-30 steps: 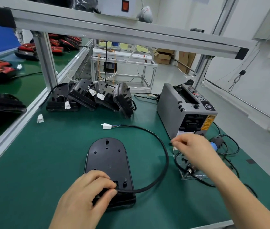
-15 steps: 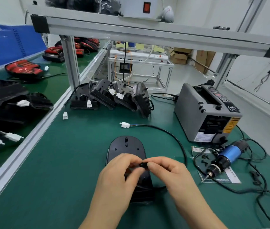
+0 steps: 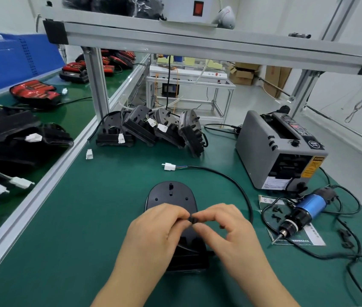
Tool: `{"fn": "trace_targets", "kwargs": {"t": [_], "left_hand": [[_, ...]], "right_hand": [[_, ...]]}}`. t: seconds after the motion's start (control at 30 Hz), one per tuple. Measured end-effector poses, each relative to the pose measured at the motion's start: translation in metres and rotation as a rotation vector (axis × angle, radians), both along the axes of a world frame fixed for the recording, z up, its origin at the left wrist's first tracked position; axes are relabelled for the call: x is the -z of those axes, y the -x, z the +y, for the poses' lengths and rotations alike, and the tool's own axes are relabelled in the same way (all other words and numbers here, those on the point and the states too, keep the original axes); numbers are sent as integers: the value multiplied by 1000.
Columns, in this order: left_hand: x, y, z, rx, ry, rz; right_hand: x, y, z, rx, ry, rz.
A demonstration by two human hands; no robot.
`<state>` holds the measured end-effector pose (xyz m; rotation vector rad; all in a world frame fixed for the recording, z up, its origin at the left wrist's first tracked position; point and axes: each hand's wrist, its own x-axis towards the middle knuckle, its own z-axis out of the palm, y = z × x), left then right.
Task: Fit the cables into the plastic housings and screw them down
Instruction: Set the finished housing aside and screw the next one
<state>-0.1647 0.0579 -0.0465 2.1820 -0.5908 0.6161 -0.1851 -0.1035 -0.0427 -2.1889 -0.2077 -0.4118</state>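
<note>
Green mat (image 3: pixel 87 218) on an aluminium-framed assembly bench; a second bench lies to the left, with white walls behind.

Black plastic housing (image 3: pixel 171 197) lies flat at centre front, rounded end away from the person. Its near end sits under both hands, probably so the work point falls directly below the eyes.

Black cable (image 3: pixel 231 179) loops wide to the right of the housing. Its white connector (image 3: pixel 167 166) rests on the mat beyond the rounded end, clear of the work. The cable's near run goes out of sight behind the right hand, so seating in the housing cannot be told.

Left hand (image 3: pixel 153 231) and right hand (image 3: pixel 228 229) meet fingertip to fingertip above the housing, both pinching one small black piece (image 3: pixel 192 219) between thumb and forefinger. It is too small to identify; a clamp or a screw is my guess. Using two hands suggests it is being turned or oriented before placing.

Electric screwdriver (image 3: pixel 304 210) lies on a paper sheet (image 3: pixel 308 237) to the right, tip toward the person, with loose black screws (image 3: pixel 275 211) just beside it. All are within the right hand's reach, so screwing likely comes next.

Grey tape dispenser (image 3: pixel 270 147) stands behind the driver. Row of cabled housings (image 3: pixel 151 129) leans together at the back, apparently set aside.
</note>
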Motion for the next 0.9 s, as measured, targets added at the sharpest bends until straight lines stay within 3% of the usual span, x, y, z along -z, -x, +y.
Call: {"fn": "trace_targets", "kwargs": {"t": [0.1,0.23,0.5,0.77,0.9], "left_hand": [[0,-1,0,18,44,58],[1,2,-3,-28,191,131],[12,6,0,26,-10,-160],[22,13,6,178,52,-141],[32,18,10,211,20,-204]], "right_hand": [[-2,-1,0,12,144,-96],[0,0,5,46,-40,-18],[7,9,12,84,-248,107],[-5,22,7,-68,-466,388],[-7,26,2,-103,-421,479]]}}
